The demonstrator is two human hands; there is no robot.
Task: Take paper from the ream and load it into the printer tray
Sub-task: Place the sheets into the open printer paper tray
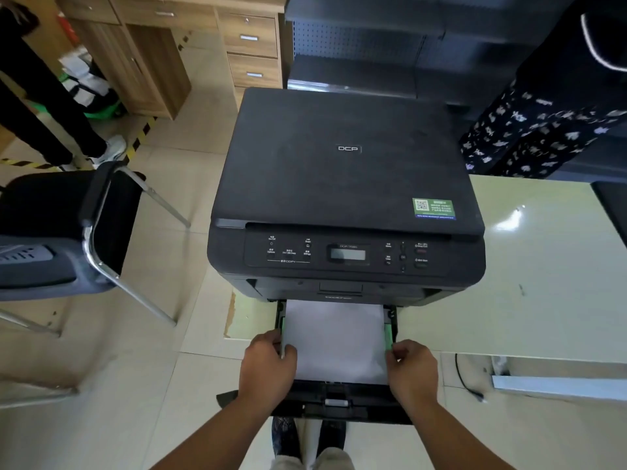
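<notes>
At six o'clock, nearest the camera, both hands work the pulled-out printer tray [339, 400]. The left hand [268, 364] pinches the tray's left side at the paper's edge; the right hand [412, 368] grips the green guide [388, 338] on the right side. They sit apart, one on each flank of the paper [334, 337], which lies flat in the tray with its far end under the printer [346, 184] at twelve o'clock. No ream is in view. As I judge it, the risk lies in the guides: squeezed too hard they would bow the stack, left slack the sheets could skew and misfeed. Beyond, the printer overhangs the pale green counter [549, 276]; a chair [64, 228] stands at nine o'clock.
</notes>
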